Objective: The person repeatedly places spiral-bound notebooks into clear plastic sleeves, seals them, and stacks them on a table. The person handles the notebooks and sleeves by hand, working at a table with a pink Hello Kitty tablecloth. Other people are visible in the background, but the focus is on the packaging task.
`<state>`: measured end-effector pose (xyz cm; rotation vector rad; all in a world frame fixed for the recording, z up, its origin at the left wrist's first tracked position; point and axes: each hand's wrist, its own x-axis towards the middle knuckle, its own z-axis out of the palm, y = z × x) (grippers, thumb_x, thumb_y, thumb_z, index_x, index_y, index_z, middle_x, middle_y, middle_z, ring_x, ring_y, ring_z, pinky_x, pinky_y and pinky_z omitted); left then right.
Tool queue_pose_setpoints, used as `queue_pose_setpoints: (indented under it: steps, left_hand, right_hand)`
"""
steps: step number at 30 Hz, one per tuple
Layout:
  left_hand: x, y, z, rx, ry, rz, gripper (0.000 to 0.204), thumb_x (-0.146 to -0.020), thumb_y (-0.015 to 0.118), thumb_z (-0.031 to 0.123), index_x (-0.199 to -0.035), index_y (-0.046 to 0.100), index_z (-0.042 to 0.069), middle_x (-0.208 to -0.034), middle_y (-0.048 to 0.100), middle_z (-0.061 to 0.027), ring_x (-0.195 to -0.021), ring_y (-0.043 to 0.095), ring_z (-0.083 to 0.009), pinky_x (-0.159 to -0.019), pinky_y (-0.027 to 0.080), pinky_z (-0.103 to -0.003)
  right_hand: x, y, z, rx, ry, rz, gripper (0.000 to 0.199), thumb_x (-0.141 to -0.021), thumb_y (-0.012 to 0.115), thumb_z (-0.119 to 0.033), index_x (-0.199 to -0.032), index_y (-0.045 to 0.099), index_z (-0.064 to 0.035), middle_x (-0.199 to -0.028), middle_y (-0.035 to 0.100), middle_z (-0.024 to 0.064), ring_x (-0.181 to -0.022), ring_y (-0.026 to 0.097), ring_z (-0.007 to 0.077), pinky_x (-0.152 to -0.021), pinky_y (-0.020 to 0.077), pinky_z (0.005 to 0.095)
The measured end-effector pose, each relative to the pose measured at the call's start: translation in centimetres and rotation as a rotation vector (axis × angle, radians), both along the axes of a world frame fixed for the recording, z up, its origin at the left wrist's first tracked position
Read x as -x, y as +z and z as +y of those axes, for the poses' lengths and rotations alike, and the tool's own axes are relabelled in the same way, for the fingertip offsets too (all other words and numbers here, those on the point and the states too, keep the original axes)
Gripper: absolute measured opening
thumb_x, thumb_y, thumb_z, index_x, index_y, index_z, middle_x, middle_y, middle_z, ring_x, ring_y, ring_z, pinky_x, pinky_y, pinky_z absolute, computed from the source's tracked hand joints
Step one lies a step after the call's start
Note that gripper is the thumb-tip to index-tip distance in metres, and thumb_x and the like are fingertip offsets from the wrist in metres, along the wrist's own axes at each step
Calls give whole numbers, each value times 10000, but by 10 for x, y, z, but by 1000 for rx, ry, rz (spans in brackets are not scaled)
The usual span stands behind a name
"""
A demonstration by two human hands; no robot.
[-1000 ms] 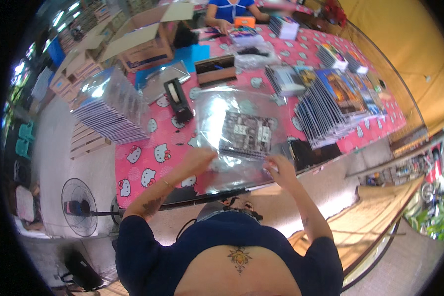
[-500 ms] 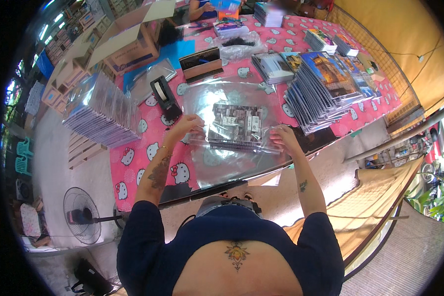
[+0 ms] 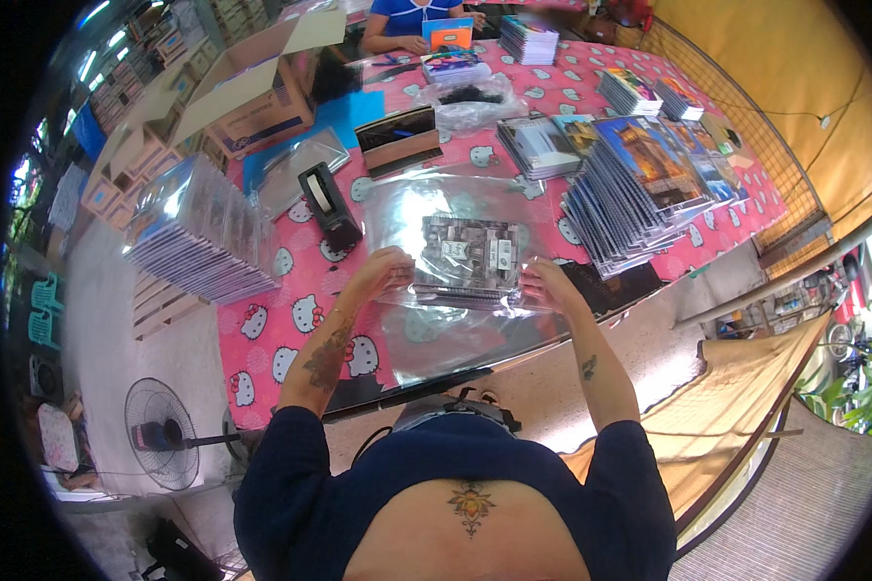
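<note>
A spiral notebook (image 3: 470, 254) with a dark, patterned cover lies inside a clear plastic bag (image 3: 446, 334) on the table in front of me, its coil toward me. My left hand (image 3: 389, 268) is closed on the bag at the notebook's left side. On the opposite side, my right hand (image 3: 545, 281) grips the bag near the notebook's right edge. The fingertips of both hands are partly lost in the plastic's glare. Beyond my left hand stands a black tape dispenser (image 3: 331, 208).
Wrapped notebooks (image 3: 203, 232) are stacked at the left edge. Spiral notebooks (image 3: 620, 208) fan out on the right. An upright brown holder (image 3: 397, 142) stands beyond the bag, with an open carton (image 3: 257, 107) at the back left. Another person (image 3: 417, 24) works across the table.
My hands have drawn slightly closer together along the bag's sides. Across the table, the other person has come further into view.
</note>
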<state>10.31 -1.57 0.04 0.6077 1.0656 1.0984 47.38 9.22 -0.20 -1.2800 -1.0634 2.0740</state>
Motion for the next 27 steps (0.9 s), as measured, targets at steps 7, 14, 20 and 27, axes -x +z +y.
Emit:
queue_pose_setpoints:
  steps: [7, 14, 20, 27]
  left_hand:
    - [26, 32, -3, 68, 184, 236, 165, -882, 644, 178, -892, 622, 14, -829, 632, -61, -763, 633, -170, -678, 508, -285]
    - [41, 11, 46, -268, 148, 845, 213, -870, 666, 207, -967, 681, 18, -853, 680, -79, -778, 655, -185, -725, 525, -308]
    - [-40, 24, 159, -876, 73, 1360, 225, -883, 611, 152, -1031, 684, -1, -957, 678, -193, -894, 650, -334, -808, 516, -387]
    - [-55, -14, 224, -785, -405, 1829, 114, -775, 616, 97, -839, 685, 33, -870, 660, -164, -886, 658, -376, -770, 538, -455]
  right_hand:
    - [14, 0, -51, -1111, -650, -1102, 348, -825, 663, -226, -1104, 581, -35, -1191, 524, 201, -1108, 497, 369, -904, 405, 506]
    - [106, 17, -123, -1483, 205, -924, 582, -842, 647, -431, -1357, 526, -188, -1451, 432, 119, -1339, 381, 315, -1086, 246, 588]
    - [109, 26, -122, -1462, 271, -987, 589, -847, 635, -455, -1364, 511, -202, -1437, 446, 123, -1331, 396, 314, -1088, 223, 594]
    - [107, 30, -118, -1452, 261, -976, 559, -852, 634, -421, -1357, 514, -214, -1422, 463, 113, -1336, 399, 310, -1090, 236, 582]
